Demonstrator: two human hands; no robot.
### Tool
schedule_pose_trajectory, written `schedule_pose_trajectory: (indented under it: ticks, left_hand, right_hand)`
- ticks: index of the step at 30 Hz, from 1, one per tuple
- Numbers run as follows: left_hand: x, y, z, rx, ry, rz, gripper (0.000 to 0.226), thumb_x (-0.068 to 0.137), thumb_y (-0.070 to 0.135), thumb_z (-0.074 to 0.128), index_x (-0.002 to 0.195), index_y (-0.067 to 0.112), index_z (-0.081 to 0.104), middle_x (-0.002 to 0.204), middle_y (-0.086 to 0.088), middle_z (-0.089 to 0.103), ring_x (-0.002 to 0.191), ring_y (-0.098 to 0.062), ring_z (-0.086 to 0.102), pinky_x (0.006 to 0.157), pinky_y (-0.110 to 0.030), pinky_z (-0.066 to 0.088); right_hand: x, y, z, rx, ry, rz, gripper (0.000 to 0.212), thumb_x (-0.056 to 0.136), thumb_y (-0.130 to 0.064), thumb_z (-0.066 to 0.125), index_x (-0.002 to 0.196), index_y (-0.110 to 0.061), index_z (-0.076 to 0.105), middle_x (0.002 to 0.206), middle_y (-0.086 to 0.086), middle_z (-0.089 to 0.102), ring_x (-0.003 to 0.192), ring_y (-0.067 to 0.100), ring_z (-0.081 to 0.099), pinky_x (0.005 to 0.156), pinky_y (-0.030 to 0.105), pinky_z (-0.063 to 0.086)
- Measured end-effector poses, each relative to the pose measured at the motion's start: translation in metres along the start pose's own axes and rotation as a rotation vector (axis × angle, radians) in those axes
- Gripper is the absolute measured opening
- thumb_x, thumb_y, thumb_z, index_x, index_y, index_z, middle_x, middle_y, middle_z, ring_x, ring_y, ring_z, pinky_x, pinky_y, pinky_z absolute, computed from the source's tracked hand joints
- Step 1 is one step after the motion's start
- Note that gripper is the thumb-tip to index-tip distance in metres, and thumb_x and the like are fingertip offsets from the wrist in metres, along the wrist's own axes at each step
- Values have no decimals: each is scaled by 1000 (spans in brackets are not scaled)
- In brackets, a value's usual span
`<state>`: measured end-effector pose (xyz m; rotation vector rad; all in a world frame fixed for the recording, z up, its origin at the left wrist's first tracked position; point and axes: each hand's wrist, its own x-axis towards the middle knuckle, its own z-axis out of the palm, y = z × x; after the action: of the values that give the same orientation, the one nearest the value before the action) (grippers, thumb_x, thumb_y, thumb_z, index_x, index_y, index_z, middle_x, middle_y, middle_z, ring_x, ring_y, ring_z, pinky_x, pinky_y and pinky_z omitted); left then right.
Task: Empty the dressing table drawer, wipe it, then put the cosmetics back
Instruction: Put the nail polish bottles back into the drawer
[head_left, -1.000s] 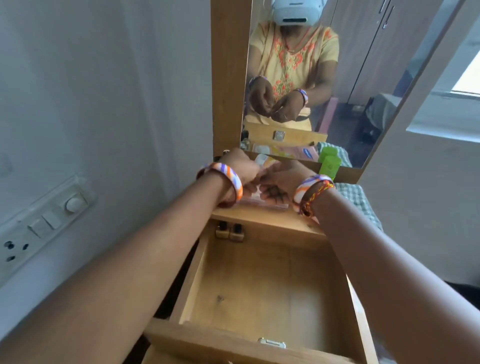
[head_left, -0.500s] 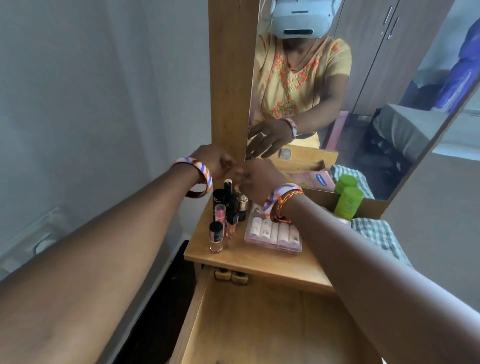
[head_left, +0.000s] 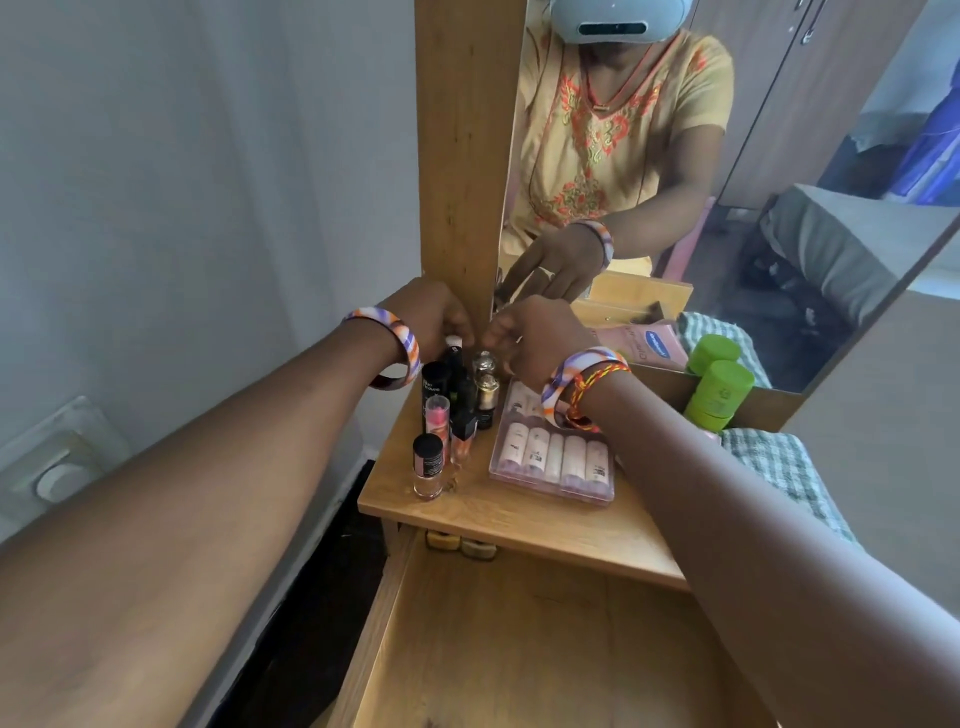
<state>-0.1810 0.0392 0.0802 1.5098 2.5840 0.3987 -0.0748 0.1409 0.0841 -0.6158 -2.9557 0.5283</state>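
The open wooden drawer (head_left: 519, 649) is nearly empty; two small jars (head_left: 460, 545) remain at its back. Above it, upright cosmetics bottles (head_left: 452, 415) crowd the tabletop (head_left: 519, 514). Left hand (head_left: 431, 317) apparently pinches a white-capped tube (head_left: 453, 342); right hand (head_left: 535, 338) hovers, fingers relaxed. Wiping and restocking remain.

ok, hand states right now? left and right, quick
Left hand: fingers curled down onto a white-capped item in the cosmetics cluster; grip itself hidden, cannot tell.
Right hand: over the gold-capped bottles, fingers hidden, cannot tell.
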Motion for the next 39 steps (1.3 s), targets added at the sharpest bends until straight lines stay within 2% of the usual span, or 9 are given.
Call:
schedule_pose_trajectory:
  ticks: [8, 13, 18, 22, 25, 28, 32, 36, 39]
  left_hand:
    - [-7, 7, -25, -66, 211, -42, 30, 84, 4, 64, 113, 8, 68, 121, -11, 65, 111, -27, 58, 92, -26, 41]
    - [-11, 11, -35, -164, 333, -75, 31, 83, 8, 66, 115, 7, 67, 121, -12, 65, 110, -27, 59, 84, -22, 37]
    - [-16, 11, -36, -259, 449, -121, 23, 84, 12, 66, 106, 6, 70, 112, -12, 68, 94, -21, 62, 79, -21, 40]
    - [-21, 6, -33, -311, 516, -182, 18, 83, 13, 66, 99, 4, 71, 107, -11, 69, 90, -22, 64, 78, -21, 41]
    - [-25, 2, -33, -356, 545, -216, 15, 83, 10, 66, 96, 4, 70, 96, -6, 69, 74, -15, 59, 71, -14, 39]
    - [-28, 0, -35, -368, 561, -230, 15, 83, 9, 66, 97, 4, 70, 97, -5, 69, 77, -15, 59, 73, -16, 40]
    - [-32, -1, -38, -366, 597, -236, 18, 86, 8, 63, 101, 4, 70, 106, -11, 70, 82, -14, 59, 76, -18, 40]
    - [-37, 1, -41, -394, 645, -242, 21, 87, 9, 63, 106, 3, 69, 111, -13, 69, 97, -24, 65, 80, -19, 42]
    - [-42, 5, -46, -399, 673, -229, 21, 88, 8, 60, 107, 3, 69, 110, -14, 69, 96, -24, 66, 78, -18, 42]
  right_hand:
    - [2, -3, 2, -101, -15, -66, 52, 79, 11, 54, 122, -16, 62, 123, 15, 61, 109, 30, 61, 96, 33, 50]
    - [5, -5, 9, -90, 85, -12, 39, 81, 4, 57, 119, -7, 63, 116, 15, 65, 105, 28, 63, 92, 31, 51]
    - [-8, -20, 3, 17, 63, -126, 40, 86, 3, 53, 122, -12, 62, 117, 11, 67, 106, 28, 63, 92, 30, 50]
    - [-5, -28, 7, -84, 28, -149, 43, 89, -1, 53, 129, -15, 55, 122, 13, 63, 105, 30, 62, 85, 27, 48]
    - [4, -28, 12, -135, -7, -127, 38, 89, -6, 54, 124, -17, 61, 118, 12, 65, 102, 29, 63, 89, 33, 53]
    - [6, -25, 13, -99, -14, -133, 34, 87, -4, 55, 117, -15, 66, 115, 11, 67, 102, 28, 62, 89, 31, 52]
    - [5, -19, 10, 13, 84, -109, 29, 90, -5, 53, 114, -12, 67, 113, 11, 68, 105, 28, 62, 88, 26, 46]
    - [-2, -17, 2, 242, 288, -62, 25, 89, -4, 55, 108, -10, 70, 107, 11, 70, 99, 26, 63, 76, 20, 39]
    - [-10, -21, -8, 360, 433, -46, 24, 88, -4, 56, 108, -9, 70, 108, 9, 70, 92, 16, 60, 75, 16, 35]
